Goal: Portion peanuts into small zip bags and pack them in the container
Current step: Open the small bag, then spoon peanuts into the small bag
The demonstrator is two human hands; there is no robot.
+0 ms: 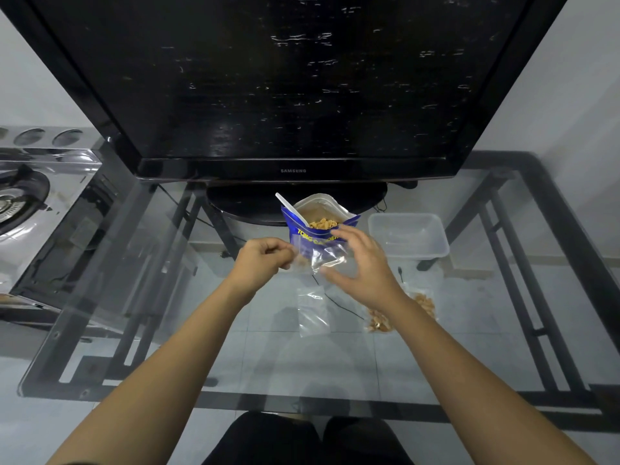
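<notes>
A blue peanut bag [318, 229] stands open on the glass table [201, 347], peanuts showing inside and a white spoon [291, 209] leaning in it. In front of it my left hand [261, 260] pinches the left edge of a small clear zip bag [318, 258] held above the table. My right hand [362, 263] hovers at the bag's right side, fingers spread and lightly curved, the thumb under its edge. Another empty zip bag [313, 312] lies flat below, and a filled zip bag of peanuts [401, 312] lies under my right wrist. A clear plastic container [407, 234] sits at the right.
A large black television [292, 95] on its stand fills the back of the table. A silver speaker unit [40, 203] stands at the left. A thin black cable [335, 302] runs beneath the glass. My knees [302, 441] show at the table's near edge.
</notes>
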